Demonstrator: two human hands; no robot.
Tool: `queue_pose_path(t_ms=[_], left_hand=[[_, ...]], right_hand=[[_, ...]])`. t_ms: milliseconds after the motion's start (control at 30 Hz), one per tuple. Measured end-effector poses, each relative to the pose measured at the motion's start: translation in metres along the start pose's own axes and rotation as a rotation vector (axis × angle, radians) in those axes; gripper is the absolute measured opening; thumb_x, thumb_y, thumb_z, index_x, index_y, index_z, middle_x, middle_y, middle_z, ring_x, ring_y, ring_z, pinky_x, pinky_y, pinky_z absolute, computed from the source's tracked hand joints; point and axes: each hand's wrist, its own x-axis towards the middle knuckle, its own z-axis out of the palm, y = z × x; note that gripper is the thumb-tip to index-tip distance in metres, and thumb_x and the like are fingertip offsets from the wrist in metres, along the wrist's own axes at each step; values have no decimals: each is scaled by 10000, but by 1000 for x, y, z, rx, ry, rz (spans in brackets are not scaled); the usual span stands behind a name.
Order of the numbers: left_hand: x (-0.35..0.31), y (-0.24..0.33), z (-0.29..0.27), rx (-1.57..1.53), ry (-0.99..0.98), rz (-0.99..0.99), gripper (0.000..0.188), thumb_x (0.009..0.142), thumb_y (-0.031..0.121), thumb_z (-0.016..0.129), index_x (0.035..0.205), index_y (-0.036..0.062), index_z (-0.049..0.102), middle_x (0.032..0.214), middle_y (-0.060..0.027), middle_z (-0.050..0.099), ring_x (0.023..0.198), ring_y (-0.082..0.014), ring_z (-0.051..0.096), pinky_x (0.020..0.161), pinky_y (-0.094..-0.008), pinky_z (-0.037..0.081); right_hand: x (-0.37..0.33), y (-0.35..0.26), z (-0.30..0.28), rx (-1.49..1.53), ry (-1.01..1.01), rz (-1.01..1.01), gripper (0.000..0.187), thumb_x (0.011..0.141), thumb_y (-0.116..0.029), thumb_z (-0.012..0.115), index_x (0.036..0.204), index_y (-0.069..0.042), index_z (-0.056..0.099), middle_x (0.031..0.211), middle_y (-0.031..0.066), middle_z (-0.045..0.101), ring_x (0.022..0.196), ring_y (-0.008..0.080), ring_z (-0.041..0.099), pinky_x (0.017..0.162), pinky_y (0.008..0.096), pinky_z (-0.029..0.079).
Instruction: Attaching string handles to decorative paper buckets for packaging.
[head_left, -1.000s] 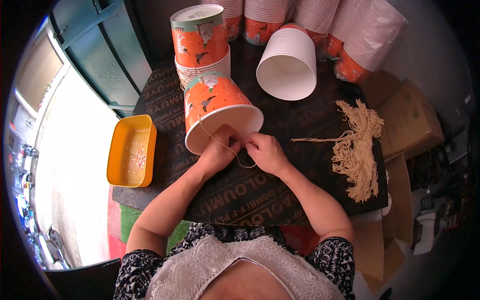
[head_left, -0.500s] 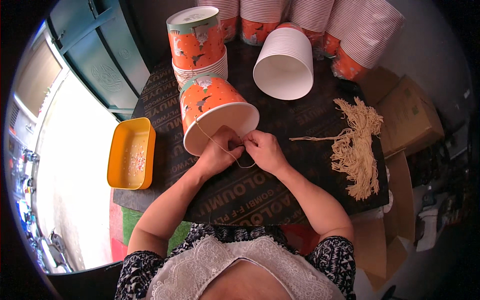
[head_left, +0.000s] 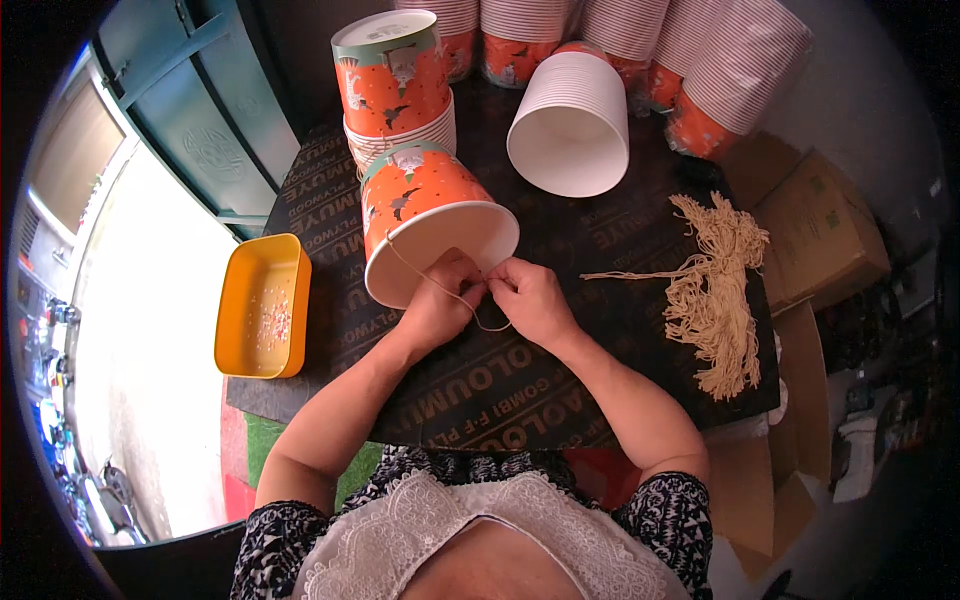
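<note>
Almost unchanged: left hand (head_left: pixel 438 302) and right hand (head_left: pixel 532 300), fingertips nearly together, still pinch string (head_left: pixel 490 329), bucket (head_left: pixel 425 195) just beyond; string work continues.

Strong light comes from the left, where the ground (head_left: pixel 145 380) glares white. The bench (head_left: pixel 580 235) is dimmer, and the round edges bend and turn black.
</note>
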Motion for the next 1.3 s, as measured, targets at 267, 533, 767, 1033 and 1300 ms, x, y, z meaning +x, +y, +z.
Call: queue_pose_path(t_ms=[267, 533, 767, 1033, 1300], left_hand=[[0, 1, -3, -31, -4, -3, 20, 726, -16, 598, 736, -18, 614, 819, -159, 592, 811, -315, 589, 720, -385, 477], [-4, 1, -1, 62, -28, 31, 52, 725, -16, 593, 774, -13, 608, 903, -170, 568, 830, -347, 590, 729, -407, 476], [-6, 7, -2, 119, -26, 26, 71, 714, -3, 605, 784, -10, 603, 903, -177, 560, 821, -383, 588, 706, -433, 483], [-8, 14, -4, 263, -33, -22, 61, 718, 45, 582, 753, -4, 593, 862, -201, 590, 730, -424, 605, 658, -491, 494], [-7, 15, -2, 356, -1, -25, 67, 709, 52, 571, 689, -11, 564, 792, -198, 605, 680, -414, 614, 625, -488, 506]], right_hand=[[-10, 0, -11, -325, 7, -282, 102, 848, -83, 620, 906, -2, 598, 810, 187, 651, 755, 383, 637, 628, 429, 507], [-11, 1, -11, -479, 1, -288, 66, 833, -69, 597, 842, -14, 563, 768, 175, 637, 713, 378, 630, 595, 457, 496], [-9, 0, -8, -576, 47, -274, 68, 814, -53, 590, 814, -14, 534, 700, 181, 622, 666, 380, 627, 566, 472, 488], [-10, -1, -8, -567, 124, -266, 69, 793, -44, 589, 784, -14, 528, 682, 188, 620, 648, 388, 627, 554, 484, 486], [-12, -7, -8, -626, 119, -248, 102, 774, -47, 607, 812, 16, 537, 691, 207, 634, 646, 375, 655, 560, 458, 527]])
